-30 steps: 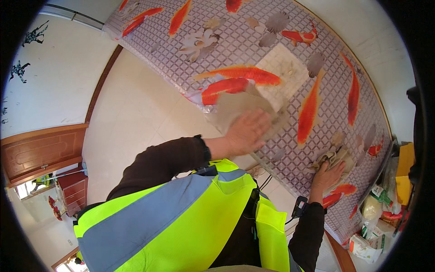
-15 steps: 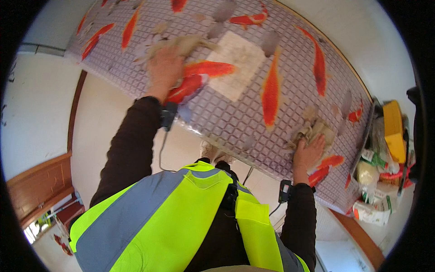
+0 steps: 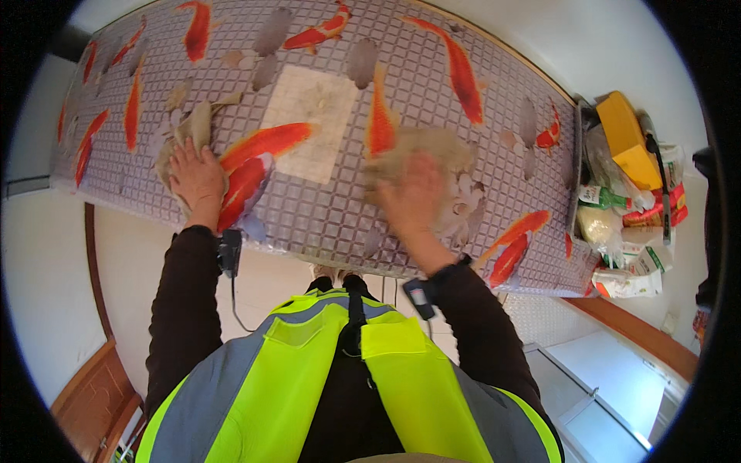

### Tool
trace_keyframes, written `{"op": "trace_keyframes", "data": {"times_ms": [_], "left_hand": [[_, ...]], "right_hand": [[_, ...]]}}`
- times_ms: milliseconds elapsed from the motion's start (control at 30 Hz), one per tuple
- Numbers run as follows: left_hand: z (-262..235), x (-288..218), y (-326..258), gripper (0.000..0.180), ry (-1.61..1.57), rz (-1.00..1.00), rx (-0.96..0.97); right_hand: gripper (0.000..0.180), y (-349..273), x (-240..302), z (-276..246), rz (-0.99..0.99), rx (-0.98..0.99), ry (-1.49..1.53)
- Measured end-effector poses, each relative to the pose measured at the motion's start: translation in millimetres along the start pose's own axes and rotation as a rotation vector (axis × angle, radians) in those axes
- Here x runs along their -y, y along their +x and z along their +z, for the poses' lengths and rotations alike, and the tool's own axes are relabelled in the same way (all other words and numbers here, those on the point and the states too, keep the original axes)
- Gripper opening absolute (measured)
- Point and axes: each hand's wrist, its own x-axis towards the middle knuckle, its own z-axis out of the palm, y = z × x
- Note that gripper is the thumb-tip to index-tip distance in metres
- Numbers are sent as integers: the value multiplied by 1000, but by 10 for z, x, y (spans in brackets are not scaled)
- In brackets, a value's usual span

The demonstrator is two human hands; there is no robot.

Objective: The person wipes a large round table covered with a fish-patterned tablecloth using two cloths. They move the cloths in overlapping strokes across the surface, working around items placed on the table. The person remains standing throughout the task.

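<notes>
On the surface [image 3: 309,224], overreaching rightward could be striking the yellow box [image 3: 627,147]. Nearer the left end, one cloth [image 3: 199,125] is lying beneath the spread left hand [image 3: 197,176]; between ends, another cloth [image 3: 446,147] beneath the right hand [image 3: 415,191], grip indeterminable.

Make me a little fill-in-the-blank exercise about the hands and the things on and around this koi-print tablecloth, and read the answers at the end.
1. The left hand and the right hand are on ____ separate beige cloths.
2. The hand that looks more blurred is the ____ one.
3. A pale rectangular patch on the koi-print tablecloth lies ____ those cloths.
4. Seen from above, both hands are to the ____ of the yellow box.

Missing words: two; right; between; left.
</notes>
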Motion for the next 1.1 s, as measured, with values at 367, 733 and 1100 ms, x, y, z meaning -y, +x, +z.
{"op": "trace_keyframes", "data": {"times_ms": [367,733,1100], "left_hand": [[170,141,66,55,-48,42,-32],[106,120,52,55,-16,16,0],[232,141,83,55,-9,56,-67]], "right_hand": [[65,859,647,183,-514,118,146],[62,309,-1798,-321,163,-169,-262],[72,-966,-1673,-590,665,97,-439]]}}
